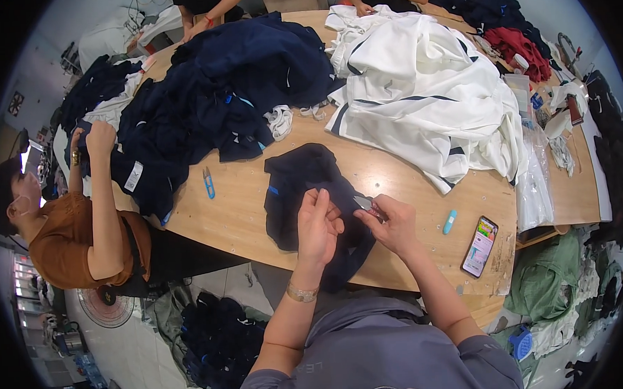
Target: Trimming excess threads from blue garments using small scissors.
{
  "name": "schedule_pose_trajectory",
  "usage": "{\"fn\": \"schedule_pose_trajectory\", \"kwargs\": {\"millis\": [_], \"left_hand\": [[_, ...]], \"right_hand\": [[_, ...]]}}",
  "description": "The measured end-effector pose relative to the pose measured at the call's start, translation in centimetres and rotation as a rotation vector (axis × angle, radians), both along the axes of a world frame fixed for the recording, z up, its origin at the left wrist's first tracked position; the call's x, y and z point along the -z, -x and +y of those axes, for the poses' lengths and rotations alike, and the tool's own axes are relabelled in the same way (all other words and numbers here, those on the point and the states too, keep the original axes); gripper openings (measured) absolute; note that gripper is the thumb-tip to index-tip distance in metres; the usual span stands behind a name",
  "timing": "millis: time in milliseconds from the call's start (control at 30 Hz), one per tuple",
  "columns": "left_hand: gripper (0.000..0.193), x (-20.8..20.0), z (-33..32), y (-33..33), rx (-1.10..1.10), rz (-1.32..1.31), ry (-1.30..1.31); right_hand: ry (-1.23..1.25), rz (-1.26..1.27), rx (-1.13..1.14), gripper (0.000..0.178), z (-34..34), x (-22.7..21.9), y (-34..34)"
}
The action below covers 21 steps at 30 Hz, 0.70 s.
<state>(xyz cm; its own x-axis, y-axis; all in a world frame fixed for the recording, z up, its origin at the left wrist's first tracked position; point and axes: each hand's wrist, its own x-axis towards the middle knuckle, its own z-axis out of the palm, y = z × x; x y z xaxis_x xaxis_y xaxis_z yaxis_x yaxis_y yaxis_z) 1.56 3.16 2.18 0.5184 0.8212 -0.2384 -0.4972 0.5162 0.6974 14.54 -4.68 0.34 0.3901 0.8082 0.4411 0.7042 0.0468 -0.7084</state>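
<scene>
A dark navy garment (298, 169) lies bunched on the table in front of me, its near end hanging over the table's edge. Above its middle, my left hand (320, 227) is closed with the fingers curled and the thumb side up. Whatever it pinches, if anything, is too small to make out. In my right hand (394, 222) is a pair of thread snips (362, 203), the metal blades pointing left toward my left fingers. The right fingers wrap round the handle and hide most of it.
White garments (425, 85) pile up at the far right, navy garments (250, 72) at the far left. Blue-handled snips (209, 184), a light-blue tool (450, 222) and a phone (479, 246) lie on the wooden table (235, 198). A co-worker (84, 232) is at left; others work across.
</scene>
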Motion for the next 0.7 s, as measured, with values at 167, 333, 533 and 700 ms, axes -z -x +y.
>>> {"fn": "schedule_pose_trajectory", "kwargs": {"millis": [167,333,533,700], "left_hand": [[0.011,-0.2,-0.1,-0.1,0.004,0.017,-0.006],[0.012,0.5,0.1,0.1,-0.002,-0.018,-0.028],[0.012,-0.3,-0.2,-0.1,0.025,-0.004,0.03],[0.009,0.8,0.4,1.0,0.124,-0.134,0.203]], "right_hand": [[-0.006,-0.004,-0.009,0.034,0.0,0.0,0.0],[0.019,0.392,0.038,0.029,-0.2,0.8,0.2],[-0.111,0.281,0.001,0.032,0.5,0.4,0.6],[-0.024,0.05,-0.003,0.034,0.1,0.0,0.4]]}}
